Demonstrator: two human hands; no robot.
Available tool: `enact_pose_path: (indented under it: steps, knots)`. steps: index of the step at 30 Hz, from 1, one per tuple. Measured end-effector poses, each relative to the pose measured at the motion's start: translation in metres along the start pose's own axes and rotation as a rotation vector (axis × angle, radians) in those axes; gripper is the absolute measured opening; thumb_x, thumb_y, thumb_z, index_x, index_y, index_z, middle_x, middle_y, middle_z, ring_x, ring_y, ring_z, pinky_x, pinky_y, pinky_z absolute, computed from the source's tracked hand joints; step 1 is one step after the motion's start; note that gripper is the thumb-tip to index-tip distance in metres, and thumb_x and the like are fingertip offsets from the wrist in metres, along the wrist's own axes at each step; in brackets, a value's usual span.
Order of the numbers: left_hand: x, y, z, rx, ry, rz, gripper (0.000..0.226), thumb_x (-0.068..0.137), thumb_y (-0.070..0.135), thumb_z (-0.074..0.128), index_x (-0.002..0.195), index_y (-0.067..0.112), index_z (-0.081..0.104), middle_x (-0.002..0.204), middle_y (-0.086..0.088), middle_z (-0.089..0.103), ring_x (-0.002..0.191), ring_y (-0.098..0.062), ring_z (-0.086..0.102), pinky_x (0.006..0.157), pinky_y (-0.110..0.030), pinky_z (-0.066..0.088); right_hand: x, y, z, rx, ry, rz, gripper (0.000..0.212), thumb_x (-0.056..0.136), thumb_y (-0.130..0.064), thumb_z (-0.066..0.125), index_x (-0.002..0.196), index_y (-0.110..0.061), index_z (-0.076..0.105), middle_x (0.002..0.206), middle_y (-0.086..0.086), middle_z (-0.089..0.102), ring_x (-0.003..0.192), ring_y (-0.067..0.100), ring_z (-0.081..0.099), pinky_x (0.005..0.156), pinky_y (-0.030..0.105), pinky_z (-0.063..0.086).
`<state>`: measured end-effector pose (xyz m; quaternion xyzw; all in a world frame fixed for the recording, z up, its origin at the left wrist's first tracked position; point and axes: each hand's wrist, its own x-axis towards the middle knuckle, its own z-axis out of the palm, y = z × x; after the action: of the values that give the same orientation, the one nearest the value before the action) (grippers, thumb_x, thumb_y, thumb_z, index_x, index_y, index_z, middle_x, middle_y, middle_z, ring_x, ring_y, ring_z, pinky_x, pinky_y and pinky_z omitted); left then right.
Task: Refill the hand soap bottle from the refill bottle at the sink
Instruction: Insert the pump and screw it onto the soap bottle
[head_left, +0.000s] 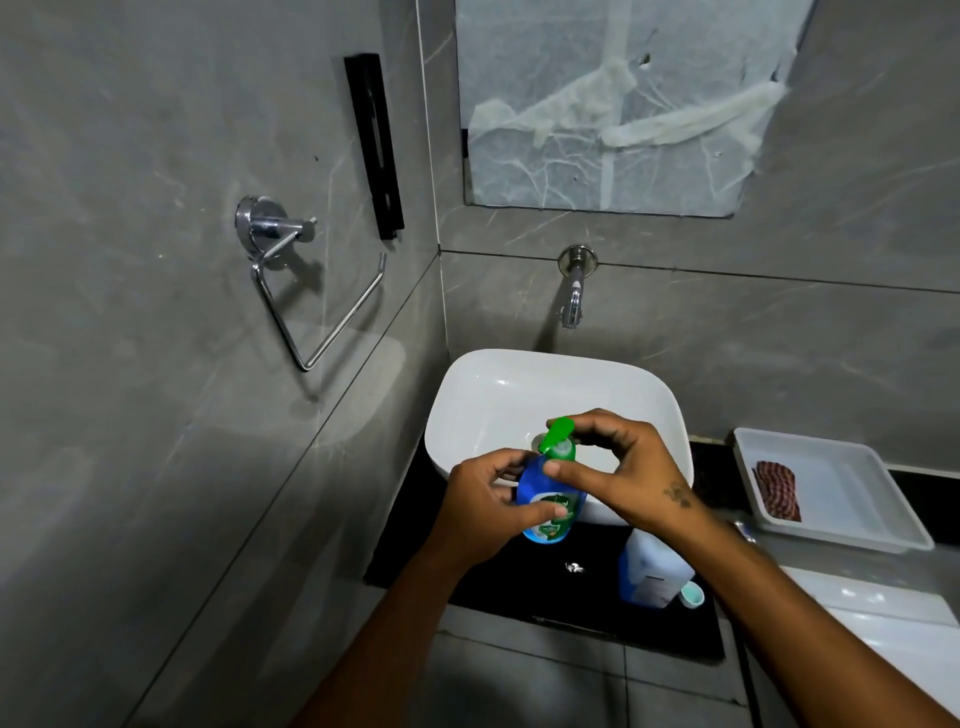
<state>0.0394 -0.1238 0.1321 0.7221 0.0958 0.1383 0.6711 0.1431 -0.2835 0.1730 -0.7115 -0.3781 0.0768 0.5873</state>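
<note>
A chrome towel ring (306, 291) is seen mounted on the left wall, with a black wall bracket (374, 145) above and to its right. The left hand (488, 506) is closed around the blue body of the hand soap bottle (550, 506), fingers curled over its left side and thumb laid across the label. The bottle is held upright over the front rim of the white sink (498, 395). A wall tap (571, 291) is fixed above the sink's back edge. The right hand (623, 467) is partly closed over the green pump head (558, 439), thumb pressed at the collar and fingertips arched over the top. Below the right forearm, the refill bottle (652, 571) is seen standing on the black bench (571, 613), partly hidden by the arm, with a pale teal cap (691, 594) just beside its base. At far right, a white tray (852, 499) holding a dark red item (776, 491) is noted.
</note>
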Motion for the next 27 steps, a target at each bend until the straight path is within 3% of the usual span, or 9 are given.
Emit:
enact_pose_path:
  steps: [3,7,12,17,23,27]
  knots:
    - [0.0,0.0,0.001,-0.005,0.016,-0.006,0.045,0.065,0.015,0.094,0.1,0.036,0.076,0.099,0.001,0.079,0.092,-0.024,0.078,0.078,-0.033,0.064,0.001,0.002,-0.004,-0.038,-0.058,-0.025,0.031,0.078,-0.033,0.078,0.106,-0.019,0.075,0.102,-0.001,0.073,0.098,0.023,0.069,0.089,0.039,0.057]
    - [0.002,-0.004,0.001,0.001,0.014,0.001,0.046,0.065,0.014,0.094,0.102,0.033,0.075,0.099,0.002,0.079,0.092,-0.023,0.078,0.079,-0.036,0.064,0.001,0.0,0.0,-0.102,0.055,-0.015,0.037,0.069,-0.04,0.084,0.099,-0.021,0.076,0.092,-0.006,0.073,0.085,0.013,0.067,0.076,0.019,0.051]
    - [0.004,-0.002,0.001,-0.039,0.019,-0.003,0.046,0.059,0.021,0.095,0.097,0.039,0.076,0.1,0.0,0.079,0.09,-0.022,0.078,0.076,-0.03,0.063,-0.003,0.0,-0.001,-0.161,-0.048,-0.087,0.032,0.082,-0.023,0.078,0.113,-0.021,0.073,0.099,-0.004,0.068,0.091,0.013,0.062,0.079,0.015,0.046]
    - [0.003,-0.006,0.0,-0.026,0.004,0.003,0.047,0.065,0.01,0.094,0.101,0.033,0.074,0.097,0.001,0.079,0.089,-0.022,0.078,0.076,-0.03,0.063,0.001,-0.008,-0.008,-0.308,-0.138,-0.133,0.03,0.084,-0.016,0.075,0.114,-0.019,0.072,0.099,-0.002,0.068,0.085,0.013,0.061,0.073,0.023,0.049]
    - [0.004,-0.005,-0.002,-0.015,-0.04,0.005,0.046,0.066,0.013,0.093,0.107,0.023,0.074,0.102,-0.006,0.079,0.093,-0.024,0.078,0.078,-0.033,0.064,0.015,-0.027,-0.029,-0.295,-0.395,-0.088,0.021,0.091,-0.01,0.067,0.111,-0.016,0.072,0.108,0.002,0.069,0.098,0.021,0.066,0.088,0.043,0.053]
    - [0.006,-0.002,-0.003,-0.005,-0.068,0.012,0.047,0.068,0.018,0.092,0.11,0.021,0.073,0.105,-0.005,0.078,0.096,-0.025,0.077,0.081,-0.038,0.064,0.023,-0.037,-0.035,-0.259,-0.478,-0.047,0.025,0.093,-0.01,0.064,0.117,-0.017,0.07,0.117,-0.002,0.069,0.11,0.018,0.065,0.096,0.041,0.052]
